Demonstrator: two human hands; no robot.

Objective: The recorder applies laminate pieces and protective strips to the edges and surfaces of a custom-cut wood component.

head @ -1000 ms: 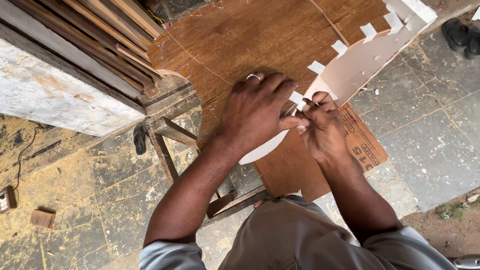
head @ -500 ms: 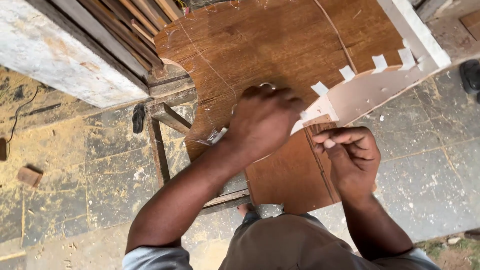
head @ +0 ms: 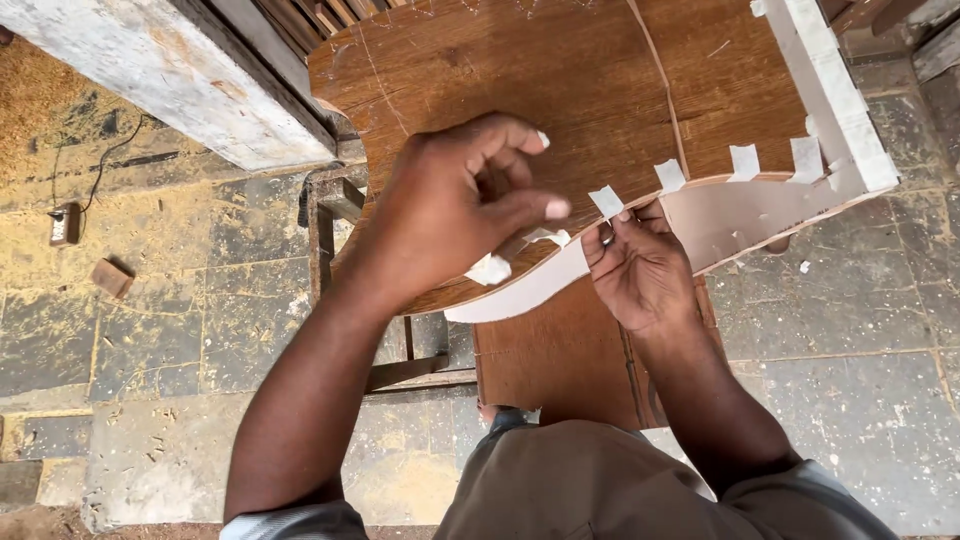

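right grip [head: 640, 262]: pinches tape piece [head: 606, 201] | over white edge strip [head: 720, 215] | left hand [head: 455, 205] beside

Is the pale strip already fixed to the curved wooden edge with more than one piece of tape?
Yes: several tape pieces hold the pale strip along the wooden panel, beside the right hand.

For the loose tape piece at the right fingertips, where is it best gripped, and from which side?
Probably by the free upper corner of the tape piece, pinched from the near edge side of the wooden panel. It stands up off the white edge strip, and the right hand already pinches its base.
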